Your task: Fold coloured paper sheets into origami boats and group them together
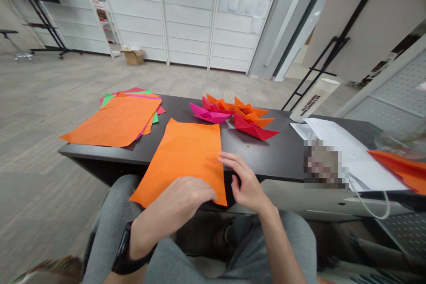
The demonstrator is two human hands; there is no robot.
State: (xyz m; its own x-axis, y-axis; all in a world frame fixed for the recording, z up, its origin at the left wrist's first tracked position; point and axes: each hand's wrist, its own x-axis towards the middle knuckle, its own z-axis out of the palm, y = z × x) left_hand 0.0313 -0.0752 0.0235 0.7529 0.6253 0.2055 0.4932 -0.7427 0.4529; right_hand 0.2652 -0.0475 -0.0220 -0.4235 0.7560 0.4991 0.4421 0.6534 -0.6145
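Observation:
A large orange sheet of paper [189, 151] lies in front of me, its near part reaching past the table's front edge over my lap. My left hand [186, 193] is over the near part of the sheet, fingers bent together and closed at the paper; the fingertips are partly hidden. At the sheet's right edge my right hand [244, 179] is open, fingers stretched out and thumb apart, the fingertips close to or touching the paper. Beyond the sheet stand several folded paper boats, among them a magenta boat [211, 114], a red boat [254, 128] and an orange boat [249, 108].
A stack of coloured paper sheets [116, 120] lies at the left of the dark table [279, 159]. To the right are a white cylinder [314, 100], printed white papers [353, 151], a blurred-out object [321, 164] and an orange folded piece [402, 171]. A white cable loops below the edge.

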